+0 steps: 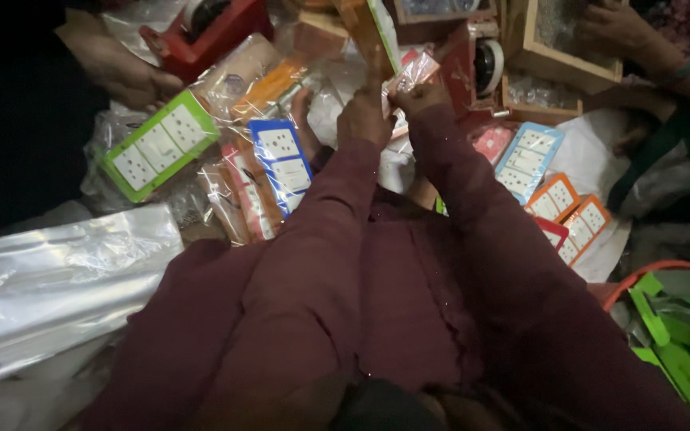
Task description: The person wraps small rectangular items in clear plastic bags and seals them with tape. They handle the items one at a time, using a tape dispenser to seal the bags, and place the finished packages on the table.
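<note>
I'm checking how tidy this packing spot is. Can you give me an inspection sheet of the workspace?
Surface: hidden under packets and plastic.
Job's things: small clear-wrapped pink packet, pinched between left hand and right hand.
Clutter: green switch-plate card, blue switch-plate card, orange cards, stack of clear bags.
Hands: both closed on the packet.
Cables: nothing seen.
Surroundings: red tape dispenser, wooden box, other people's hands nearby.
</note>
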